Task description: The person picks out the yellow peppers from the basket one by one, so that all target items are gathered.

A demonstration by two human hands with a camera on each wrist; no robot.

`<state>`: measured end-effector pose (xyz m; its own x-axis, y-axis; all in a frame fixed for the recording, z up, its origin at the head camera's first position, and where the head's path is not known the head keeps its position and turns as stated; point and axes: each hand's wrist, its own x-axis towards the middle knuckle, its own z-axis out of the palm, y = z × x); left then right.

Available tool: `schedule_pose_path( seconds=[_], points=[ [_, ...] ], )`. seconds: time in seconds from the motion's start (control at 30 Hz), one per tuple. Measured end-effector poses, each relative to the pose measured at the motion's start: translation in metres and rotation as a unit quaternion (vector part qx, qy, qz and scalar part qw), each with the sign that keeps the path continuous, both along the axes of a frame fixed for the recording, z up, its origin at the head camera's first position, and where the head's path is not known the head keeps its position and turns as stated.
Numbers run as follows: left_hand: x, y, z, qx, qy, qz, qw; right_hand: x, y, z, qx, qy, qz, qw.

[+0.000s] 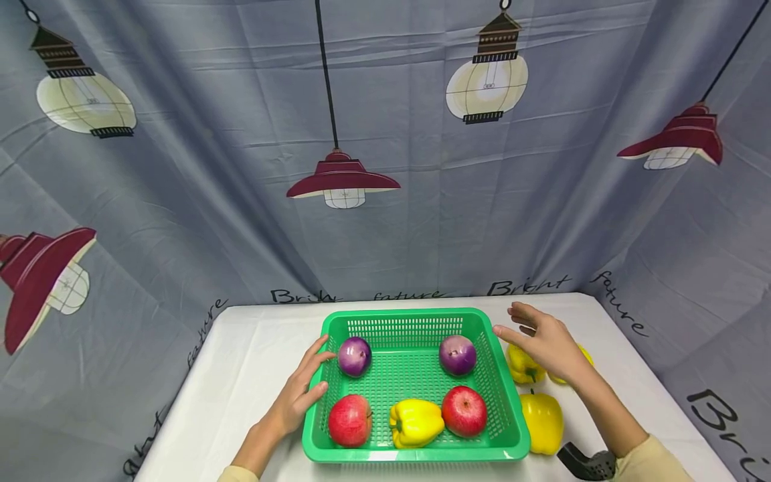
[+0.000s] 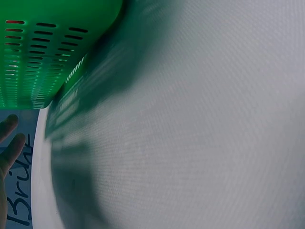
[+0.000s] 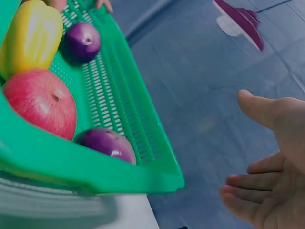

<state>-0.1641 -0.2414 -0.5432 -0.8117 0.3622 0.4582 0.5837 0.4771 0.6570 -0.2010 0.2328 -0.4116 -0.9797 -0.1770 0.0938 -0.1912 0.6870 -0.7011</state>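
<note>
I'm watching the green basket standing on the worktop, carrying red apples, purple onions and one bell pepper. My left grip, fingers spread, is holding nothing at its left rim; my right grip is hanging empty and extended near more yellow peppers. Pushing one side harder would be risking a skid, setting the apples rolling.

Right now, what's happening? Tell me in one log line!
left grip: at basket; right grip: open, empty; in basket: two onions, two apples, pepper; right of basket: yellow peppers
</note>
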Motion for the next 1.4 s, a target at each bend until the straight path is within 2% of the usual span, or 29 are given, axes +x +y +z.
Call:
schedule_pose_path(
  seconds=[0.1, 0.3, 0.57, 0.63, 0.73, 0.83, 0.97, 1.13, 1.4],
  points=[
    [-0.001, 0.0, 0.0, 0.0, 0.0, 0.0, 1.0, -0.006, -0.007, 0.001, 0.006, -0.024, 0.033, 0.9992],
    [0.0, 0.0, 0.0, 0.001, -0.001, 0.003, 1.0, -0.019, -0.016, -0.001, 0.013, -0.108, 0.078, 0.991],
    [0.001, 0.002, 0.002, 0.002, 0.001, -0.002, 1.0, -0.027, -0.025, 0.01, 0.017, -0.113, 0.107, 0.9876],
    [0.001, 0.002, 0.002, 0.003, 0.001, -0.001, 1.0, -0.029, -0.029, 0.014, 0.022, -0.127, 0.121, 0.9843],
    [0.0, 0.002, 0.003, 0.006, -0.002, -0.001, 1.0, -0.034, -0.038, 0.017, 0.033, -0.161, 0.153, 0.9744],
    [0.001, 0.001, 0.002, 0.005, -0.003, -0.001, 1.0, -0.038, -0.047, 0.015, 0.036, -0.205, 0.19, 0.9594],
    [0.0, 0.001, 0.001, 0.006, -0.003, -0.001, 1.0, -0.042, -0.057, 0.01, 0.044, -0.232, 0.234, 0.9432],
    [0.0, 0.002, 0.0, 0.007, -0.007, -0.001, 0.9999, -0.04, -0.067, 0.0, 0.04, -0.25, 0.264, 0.9306],
    [0.001, 0.001, 0.0, 0.006, -0.01, 0.004, 0.9999, -0.038, -0.084, -0.012, 0.022, -0.28, 0.289, 0.915]
  ],
)
